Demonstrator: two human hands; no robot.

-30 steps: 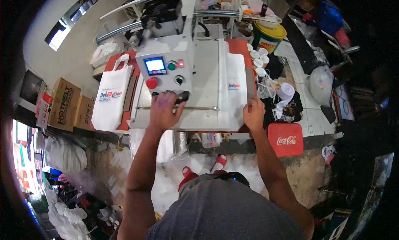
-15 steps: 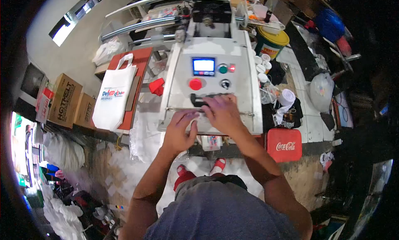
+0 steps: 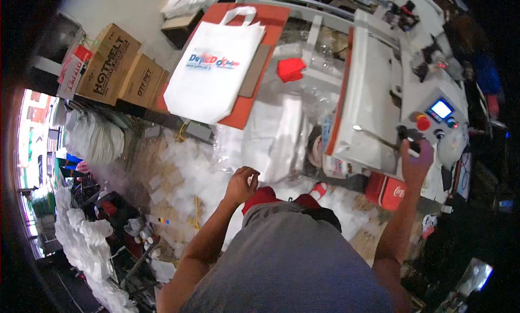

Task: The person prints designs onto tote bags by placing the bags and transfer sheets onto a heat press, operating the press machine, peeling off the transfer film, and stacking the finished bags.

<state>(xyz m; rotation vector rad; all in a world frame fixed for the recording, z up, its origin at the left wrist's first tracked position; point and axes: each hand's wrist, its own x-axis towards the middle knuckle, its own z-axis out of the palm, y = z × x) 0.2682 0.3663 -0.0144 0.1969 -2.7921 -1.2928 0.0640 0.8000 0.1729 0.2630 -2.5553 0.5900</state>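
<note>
My right hand (image 3: 416,160) is closed around the black handle (image 3: 407,135) at the front of the machine's control head. The control head (image 3: 454,99) carries a lit screen (image 3: 441,109), a red button (image 3: 420,121) and small knobs. My left hand (image 3: 241,186) hangs near my waist, its fingers loosely bent with a gap at the thumb, and nothing shows in it. Beyond that hand lies a stack of white material under clear plastic (image 3: 279,137). To its left, a white printed tote bag (image 3: 211,69) lies on a reddish board (image 3: 254,104).
A white machine bed (image 3: 371,91) stands left of the control head. Cardboard boxes (image 3: 108,64) stand at the left, above white bundles (image 3: 95,137). A red Coca-Cola box (image 3: 383,191) is below the machine. A red cloth (image 3: 291,69) sits beyond the plastic. White scraps cover the floor.
My view has turned left. The control head has swung right with my right hand on its handle, showing the white bed. My left hand has left the machine and dropped near my waist.
</note>
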